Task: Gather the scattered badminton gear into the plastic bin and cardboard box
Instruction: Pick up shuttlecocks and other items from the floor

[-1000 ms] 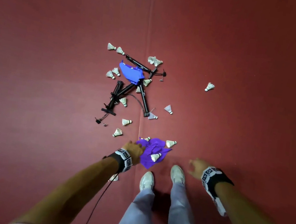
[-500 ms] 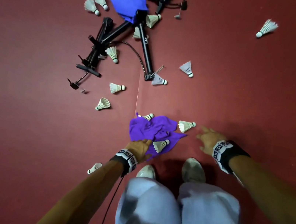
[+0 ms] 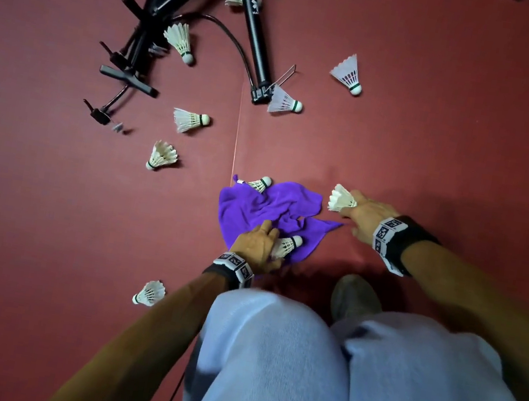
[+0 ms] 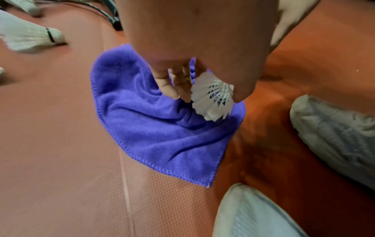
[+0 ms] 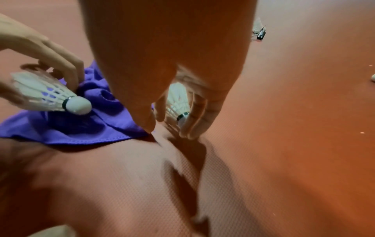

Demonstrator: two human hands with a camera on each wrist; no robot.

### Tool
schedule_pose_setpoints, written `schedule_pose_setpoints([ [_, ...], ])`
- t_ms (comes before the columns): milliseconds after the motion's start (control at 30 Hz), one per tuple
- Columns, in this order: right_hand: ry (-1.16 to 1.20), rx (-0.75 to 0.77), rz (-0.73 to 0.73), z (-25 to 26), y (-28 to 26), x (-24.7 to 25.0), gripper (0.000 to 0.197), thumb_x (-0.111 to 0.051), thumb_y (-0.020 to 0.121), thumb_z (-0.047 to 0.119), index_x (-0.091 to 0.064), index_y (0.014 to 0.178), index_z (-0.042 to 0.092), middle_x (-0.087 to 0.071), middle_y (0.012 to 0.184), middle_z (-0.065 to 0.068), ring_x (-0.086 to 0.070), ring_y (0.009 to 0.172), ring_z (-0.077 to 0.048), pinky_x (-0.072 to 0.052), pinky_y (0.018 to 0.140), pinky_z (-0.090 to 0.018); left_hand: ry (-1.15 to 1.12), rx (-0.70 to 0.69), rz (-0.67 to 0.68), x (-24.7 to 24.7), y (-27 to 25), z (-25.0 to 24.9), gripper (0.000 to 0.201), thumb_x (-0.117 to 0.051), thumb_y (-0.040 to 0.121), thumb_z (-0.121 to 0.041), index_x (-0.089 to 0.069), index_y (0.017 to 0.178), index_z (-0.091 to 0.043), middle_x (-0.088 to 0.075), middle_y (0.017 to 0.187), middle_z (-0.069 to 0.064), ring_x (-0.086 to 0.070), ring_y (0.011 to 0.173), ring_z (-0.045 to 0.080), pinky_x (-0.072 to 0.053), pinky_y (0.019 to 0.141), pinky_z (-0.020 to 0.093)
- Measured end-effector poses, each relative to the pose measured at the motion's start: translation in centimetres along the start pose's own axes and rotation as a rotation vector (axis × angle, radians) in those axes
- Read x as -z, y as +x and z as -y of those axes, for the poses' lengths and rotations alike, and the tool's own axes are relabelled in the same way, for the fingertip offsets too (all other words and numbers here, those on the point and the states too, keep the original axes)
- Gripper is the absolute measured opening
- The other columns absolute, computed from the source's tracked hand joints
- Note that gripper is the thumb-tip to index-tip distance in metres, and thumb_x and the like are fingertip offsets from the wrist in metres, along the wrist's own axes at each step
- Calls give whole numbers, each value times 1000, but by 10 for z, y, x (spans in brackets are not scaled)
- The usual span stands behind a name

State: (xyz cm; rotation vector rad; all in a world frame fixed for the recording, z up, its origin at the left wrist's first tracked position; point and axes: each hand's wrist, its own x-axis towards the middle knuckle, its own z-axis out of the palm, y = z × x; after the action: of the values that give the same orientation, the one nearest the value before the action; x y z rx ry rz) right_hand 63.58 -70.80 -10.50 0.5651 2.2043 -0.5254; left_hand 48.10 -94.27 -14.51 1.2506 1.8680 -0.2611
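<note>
Two shuttlecocks are in my grip. My left hand (image 3: 258, 244) pinches one (image 3: 287, 244) on the purple towel (image 3: 266, 204); my right hand (image 3: 363, 216) pinches another (image 3: 341, 198) beside it

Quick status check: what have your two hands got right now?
Left hand grips shuttlecock on purple cloth. Right hand holds another shuttlecock. Bin, box unseen.

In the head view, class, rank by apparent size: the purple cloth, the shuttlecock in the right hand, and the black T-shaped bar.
1. purple cloth
2. black T-shaped bar
3. shuttlecock in the right hand
</note>
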Motion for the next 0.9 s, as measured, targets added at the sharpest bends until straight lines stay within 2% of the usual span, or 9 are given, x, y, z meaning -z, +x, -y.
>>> schedule_pose_setpoints([
  [100,46,-36,-35,8,-33,11,47,-62,93,21,-56,138,36,-38,140,-9,-60,115,-33,-51,91,-36,-22,43,-36,22,-37,-4,57,-68,83,-48,-51,125,-14,-56,125,9,-56,117,33,-48,91,42],
  [233,240,-148,5,23,-98,50,49,-49,99,41,-49,145,24,-48,141,-13,-56,120,-36,-43,94,-40,-96,150,-39,70,-109,-19,51,-63,87,-49,-49,123,-15,-63,118,11,-60,112,34,-49,89,41],
  [300,343,-161,4,30,-137,74,47,-52,100,29,-51,146,25,-48,137,-17,-55,120,-39,-44,99,-41,-111,180,-25,103,-150,-32,48,-63,87,-46,-48,121,-14,-61,120,11,-63,110,36,-50,87,42],
  [400,501,-105,-88,43,-202,115,65,-48,88,-3,-59,139,37,-48,114,-15,-62,100,-41,-53,94,-40,-174,234,7,160,-211,-57,56,-66,87,-44,-49,129,-11,-51,133,11,-65,109,37,-53,87,44],
  [533,717,-142,-293,73,-293,202,67,-42,85,-11,-63,131,33,-63,105,-18,-64,91,-38,-55,84,-40,-283,283,-51,239,-296,-97,61,-68,86,-44,-50,133,-9,-49,135,13,-62,114,36,-52,92,43],
  [600,817,-115,-367,94,-340,244,67,-41,84,-12,-59,128,35,-65,97,-16,-62,84,-35,-56,77,-40,-357,283,-102,275,-338,-119,54,-69,89,-35,-53,136,-12,-56,127,16,-61,115,36,-50,93,43],
  [667,933,-88,-428,118,-383,282,66,-39,84,-11,-52,124,39,-66,100,-16,-66,87,-34,-58,76,-41,-454,319,-171,309,-379,-138,49,-69,89,-32,-55,133,-16,-63,119,18,-63,109,37,-52,88,43],
  [800,1068,-28,-488,171,-453,338,64,-37,86,-9,-37,125,41,-65,92,-22,-68,82,-36,-58,79,-47,-683,420,-396,358,-460,-162,40,-72,80,-38,-54,108,-16,-69,98,9,-67,90,34,-55,75,40],
  [900,1166,39,-435,221,-489,366,57,-38,92,-7,-31,130,36,-65,83,-9,-72,79,-33,-59,84,-54,-820,458,-595,384,-529,-173,39,-74,82,-39,-55,106,-15,-66,96,6,-64,85,29,-52,73,36],
])
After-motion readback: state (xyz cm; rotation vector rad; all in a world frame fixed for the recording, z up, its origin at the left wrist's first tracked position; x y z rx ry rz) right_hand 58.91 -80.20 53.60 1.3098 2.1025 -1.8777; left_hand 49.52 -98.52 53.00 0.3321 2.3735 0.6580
